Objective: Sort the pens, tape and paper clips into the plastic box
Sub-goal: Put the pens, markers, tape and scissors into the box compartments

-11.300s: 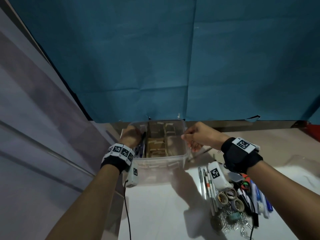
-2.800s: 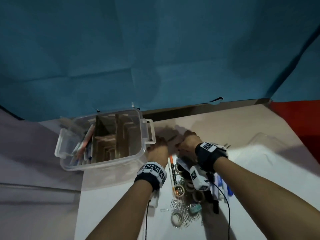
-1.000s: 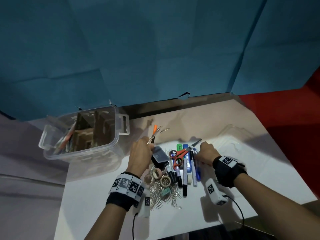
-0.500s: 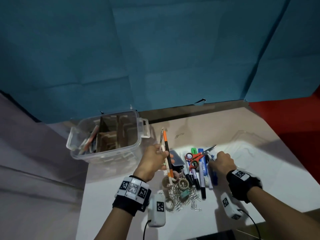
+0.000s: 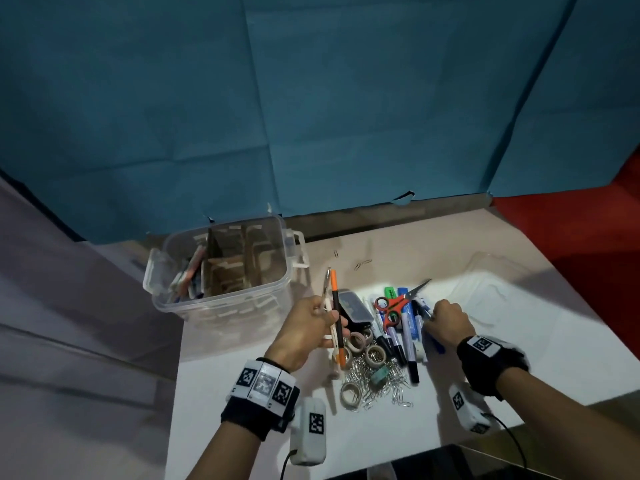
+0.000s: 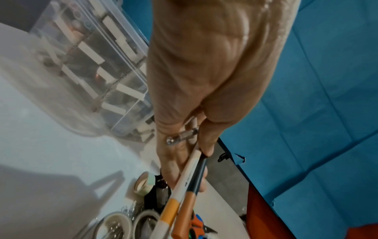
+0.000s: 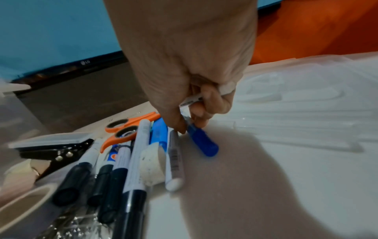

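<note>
The left hand [image 5: 309, 329] is curled round a small bunch of pens [image 5: 335, 317], above the counter [image 5: 381, 427] just to the right of the plastic box [image 5: 221, 271]. One pen is black with orange ends. One is white with a yellow band, and the left wrist view shows a clear one with a shiny tip too. The pens stand almost straight up.

The right hand [image 5: 448, 320] is curled and down on the counter at the right edge of the pile. Its fingers pinch a pen with a blue cap [image 7: 202, 142], and a white pen is tucked in its palm.

More markers [image 5: 398, 337] lie side by side in the pile, white with black caps, next to a blue one and a green one. Red scissors [image 5: 394, 304] lie on top of them. Rolls of tape [image 5: 375, 355] sit near the front, pale and round. A heap of shiny paper clips [image 5: 384, 379] lies around the rolls, with a small green thing on it. Two clips lie apart, farther back near the box.

The plastic box is clear, with white handles and its lid off. Brown cardboard walls split it into parts. Some pens lean in the left part. I cannot tell what is in the other parts.
</note>
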The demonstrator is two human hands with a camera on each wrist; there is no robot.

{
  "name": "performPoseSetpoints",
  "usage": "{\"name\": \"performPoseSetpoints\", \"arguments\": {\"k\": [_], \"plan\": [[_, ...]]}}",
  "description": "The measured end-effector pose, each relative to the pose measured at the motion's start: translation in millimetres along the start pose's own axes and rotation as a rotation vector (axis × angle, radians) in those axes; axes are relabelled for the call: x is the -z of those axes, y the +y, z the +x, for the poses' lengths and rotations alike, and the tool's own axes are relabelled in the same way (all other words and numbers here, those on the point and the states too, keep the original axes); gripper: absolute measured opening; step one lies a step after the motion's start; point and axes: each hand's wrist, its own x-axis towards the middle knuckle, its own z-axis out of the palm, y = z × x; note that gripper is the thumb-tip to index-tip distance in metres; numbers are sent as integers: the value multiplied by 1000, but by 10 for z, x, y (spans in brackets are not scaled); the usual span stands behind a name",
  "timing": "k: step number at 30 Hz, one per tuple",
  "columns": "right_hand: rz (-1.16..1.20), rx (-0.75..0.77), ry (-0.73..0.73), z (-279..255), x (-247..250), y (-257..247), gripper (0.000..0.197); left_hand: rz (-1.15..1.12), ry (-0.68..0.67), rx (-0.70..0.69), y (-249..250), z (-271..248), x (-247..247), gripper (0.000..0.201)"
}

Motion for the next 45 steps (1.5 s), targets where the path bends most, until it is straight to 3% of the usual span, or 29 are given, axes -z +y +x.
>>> {"name": "performPoseSetpoints", "arguments": {"k": [4,8,11,15,18,22,26,30,33,36,38,40,43,45], "plan": [[55,-19,0,38,39,-19,27,56,-21,-19,52,14,-58,11],[182,22,81,138,506,-193,37,71,42,-127,352,-73,200,9],[242,131,99,33,1007,-642,32,81,124,-208,615,-134,536,12],[351,391,26,-187,1334,-1582,24,65,247,-238,809,-92,986,12],[353,554,-99,-344,1229,-2352,25,44,340,-154,810,1,1280,11],[418,538,-278,-298,866,-2965,19,91,419,-70,758,61,1702,10],[288,563,-224,-120,733,-3137,20,271,546,-41,694,59,2260,9],[259,614,-181,-123,691,-3350,25,239,600,-45,658,120,2562,16],[239,634,-242,-236,642,-3519,28,383,632,-93,748,215,2530,13],[226,664,-262,-311,622,-3620,26,667,592,-6,785,254,2466,10],[239,664,-279,-336,617,-3656,24,762,551,20,732,287,2476,33],[289,657,-308,-370,606,-3680,26,820,538,31,682,305,2496,42],[373,671,-371,-498,567,-3781,29,810,584,79,671,307,2510,20],[355,703,-362,-597,504,-3918,32,798,591,102,670,298,2522,21]]}}
